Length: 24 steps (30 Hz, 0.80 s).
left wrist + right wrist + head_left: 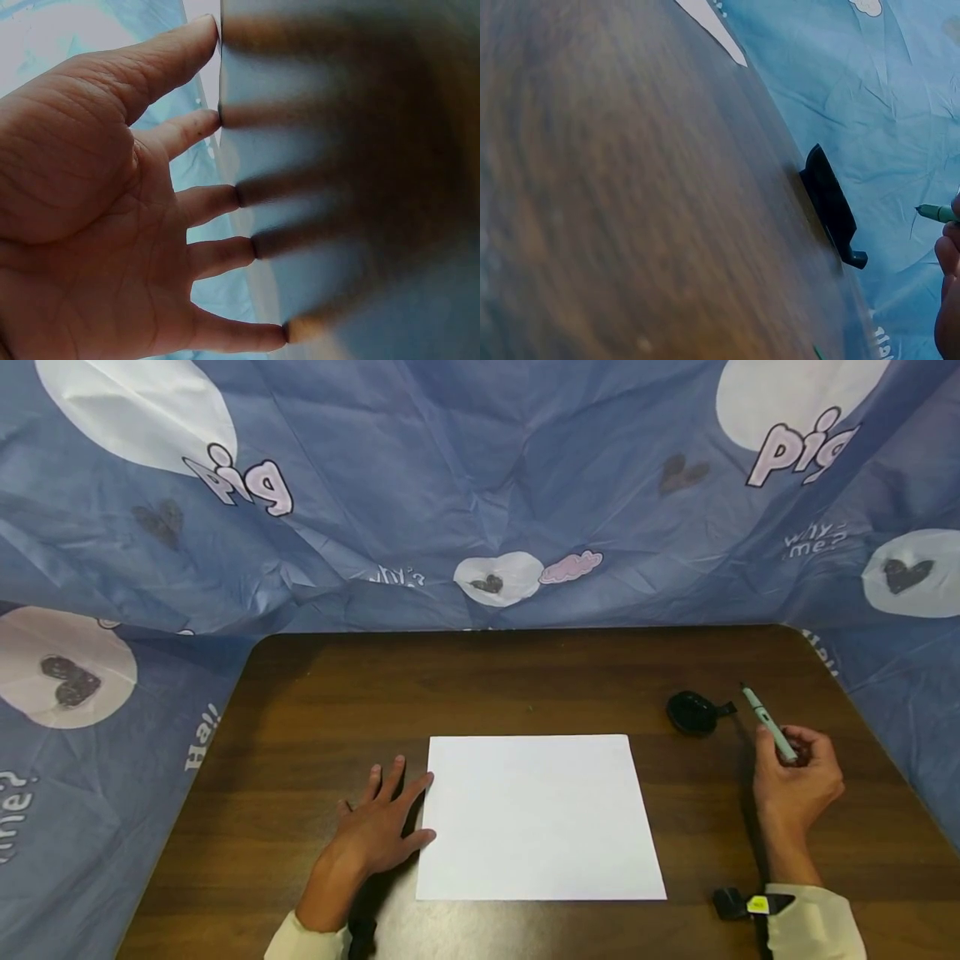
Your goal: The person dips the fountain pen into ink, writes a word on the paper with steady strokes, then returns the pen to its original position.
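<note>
A blank white sheet of paper [536, 818] lies flat on the brown wooden table [465, 685]. My left hand [378, 831] is spread at its left edge, thumb and index fingertip right at the paper. In the left wrist view the fingers of the left hand [112, 195] are straight, with their tips down on the tabletop. Off to the right of the sheet, my right hand [798, 777] pinches a light green pen [768, 724], its dark tip pointing away from me and raised. Only part of the right hand [949, 277] and the pen's front end [934, 213] enter the right wrist view.
Left of the pen sits a black round, shallow object [692, 712] with a short tab. A blue printed cloth [480, 468] hangs behind the table and down its sides. Beside the right sleeve is a small black device [738, 903] with a yellow label.
</note>
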{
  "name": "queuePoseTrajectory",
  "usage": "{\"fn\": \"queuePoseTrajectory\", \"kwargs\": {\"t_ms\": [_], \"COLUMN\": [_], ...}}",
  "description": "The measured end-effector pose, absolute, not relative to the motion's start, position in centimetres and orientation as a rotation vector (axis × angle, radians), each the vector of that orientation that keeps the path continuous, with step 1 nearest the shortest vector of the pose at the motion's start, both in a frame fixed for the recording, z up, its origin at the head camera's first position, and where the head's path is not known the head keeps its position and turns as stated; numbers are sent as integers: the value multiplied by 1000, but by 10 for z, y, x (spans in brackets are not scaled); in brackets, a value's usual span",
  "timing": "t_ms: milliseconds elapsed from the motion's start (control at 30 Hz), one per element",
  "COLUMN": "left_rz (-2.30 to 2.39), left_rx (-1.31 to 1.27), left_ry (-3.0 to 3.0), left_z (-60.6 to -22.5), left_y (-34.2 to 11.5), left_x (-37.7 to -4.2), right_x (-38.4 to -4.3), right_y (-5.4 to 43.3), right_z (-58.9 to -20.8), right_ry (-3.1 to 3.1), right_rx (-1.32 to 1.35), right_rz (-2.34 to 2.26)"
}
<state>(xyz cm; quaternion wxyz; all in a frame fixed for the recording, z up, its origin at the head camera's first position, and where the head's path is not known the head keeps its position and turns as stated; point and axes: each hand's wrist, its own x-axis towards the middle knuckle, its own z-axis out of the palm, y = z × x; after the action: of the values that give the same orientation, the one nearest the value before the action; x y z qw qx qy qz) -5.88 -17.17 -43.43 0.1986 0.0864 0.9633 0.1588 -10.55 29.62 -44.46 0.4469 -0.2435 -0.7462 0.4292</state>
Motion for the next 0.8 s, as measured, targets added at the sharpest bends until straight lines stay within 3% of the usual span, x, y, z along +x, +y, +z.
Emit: {"fn": "queuePoseTrajectory", "kwargs": {"t_ms": [800], "left_rz": [451], "left_rx": [247], "left_ry": [2693], "left_z": [-431], "left_y": [-172], "left_x": [-60], "right_x": [-110], "right_y": [306], "right_z": [-458], "right_ry": [-1808], "right_rx": [-558], "right_rz": [1149]}}
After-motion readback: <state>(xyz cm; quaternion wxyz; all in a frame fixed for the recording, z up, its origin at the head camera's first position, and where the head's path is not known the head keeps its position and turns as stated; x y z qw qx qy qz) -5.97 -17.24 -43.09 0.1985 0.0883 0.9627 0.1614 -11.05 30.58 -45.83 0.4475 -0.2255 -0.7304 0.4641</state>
